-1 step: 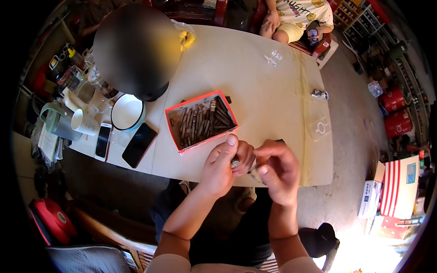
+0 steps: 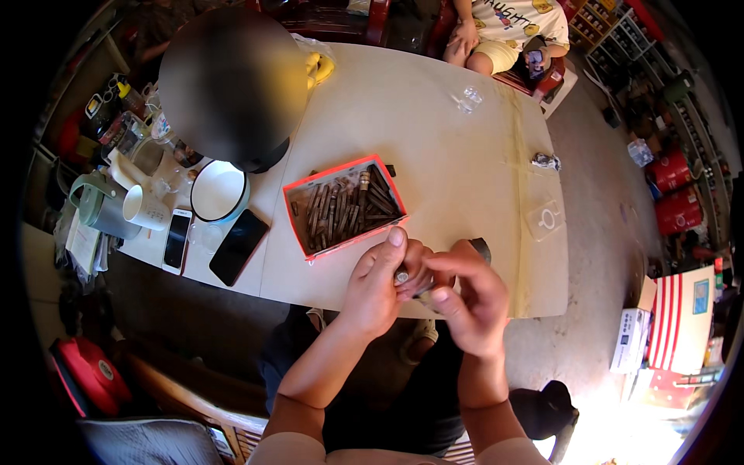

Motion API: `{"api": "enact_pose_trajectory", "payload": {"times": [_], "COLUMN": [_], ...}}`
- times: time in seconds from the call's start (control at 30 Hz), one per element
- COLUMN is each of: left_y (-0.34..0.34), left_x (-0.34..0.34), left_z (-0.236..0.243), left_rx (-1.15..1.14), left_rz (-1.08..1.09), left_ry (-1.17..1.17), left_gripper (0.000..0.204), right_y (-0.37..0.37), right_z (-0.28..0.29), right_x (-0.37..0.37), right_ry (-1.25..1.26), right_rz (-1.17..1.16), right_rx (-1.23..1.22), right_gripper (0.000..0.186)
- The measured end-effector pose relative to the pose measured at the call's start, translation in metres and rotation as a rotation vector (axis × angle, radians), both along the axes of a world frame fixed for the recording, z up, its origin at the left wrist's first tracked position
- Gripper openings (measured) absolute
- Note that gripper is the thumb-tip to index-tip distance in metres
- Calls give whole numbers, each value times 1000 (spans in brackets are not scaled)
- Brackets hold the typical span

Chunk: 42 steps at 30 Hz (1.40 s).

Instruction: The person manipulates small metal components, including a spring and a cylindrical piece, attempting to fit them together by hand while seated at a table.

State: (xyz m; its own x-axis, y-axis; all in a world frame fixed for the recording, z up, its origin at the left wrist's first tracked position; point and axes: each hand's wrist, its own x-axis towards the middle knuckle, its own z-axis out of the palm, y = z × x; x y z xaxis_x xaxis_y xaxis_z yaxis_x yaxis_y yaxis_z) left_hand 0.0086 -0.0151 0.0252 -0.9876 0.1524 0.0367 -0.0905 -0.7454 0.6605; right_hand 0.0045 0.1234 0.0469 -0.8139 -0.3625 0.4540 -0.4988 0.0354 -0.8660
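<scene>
My left hand [image 2: 377, 285] is wrapped round a short dark metal rod [image 2: 401, 274], whose pale round end shows between thumb and fingers; the rest of it is hidden. Close against it on the right is my right hand [image 2: 474, 301], thumb and fingers curled at a small blurred piece that I cannot make out. Just beyond both hands sits a red-rimmed open cardboard box [image 2: 349, 245]. Many slim dark metal rods [image 2: 335, 213] lie in it, one with a thicker, lighter collar. Behind my right fingers a dark object [image 2: 482, 248] is partly hidden.
To the left are a black phone [image 2: 239, 246], a white phone [image 2: 177, 240], an enamel bowl [image 2: 219, 194], a white cup [image 2: 145, 208] and a green-lidded jug [image 2: 101, 208]. A clear cup [image 2: 470, 99] stands at the back. Another person [image 2: 511, 39] sits across the table.
My right index finger has straightened a little and shifted, and the thumb has moved slightly left. My left hand keeps its grip on the rod.
</scene>
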Motion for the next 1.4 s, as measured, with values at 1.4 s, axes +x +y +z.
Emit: {"api": "enact_pose_trajectory", "payload": {"times": [1.4], "left_y": [-10], "left_x": [4], "left_z": [-11], "left_rx": [-587], "left_rz": [270], "left_ry": [358], "left_gripper": [42], "right_y": [-12], "right_z": [-1], "right_x": [20], "right_ry": [-396], "right_rz": [-8], "right_rx": [-254], "right_gripper": [21]}}
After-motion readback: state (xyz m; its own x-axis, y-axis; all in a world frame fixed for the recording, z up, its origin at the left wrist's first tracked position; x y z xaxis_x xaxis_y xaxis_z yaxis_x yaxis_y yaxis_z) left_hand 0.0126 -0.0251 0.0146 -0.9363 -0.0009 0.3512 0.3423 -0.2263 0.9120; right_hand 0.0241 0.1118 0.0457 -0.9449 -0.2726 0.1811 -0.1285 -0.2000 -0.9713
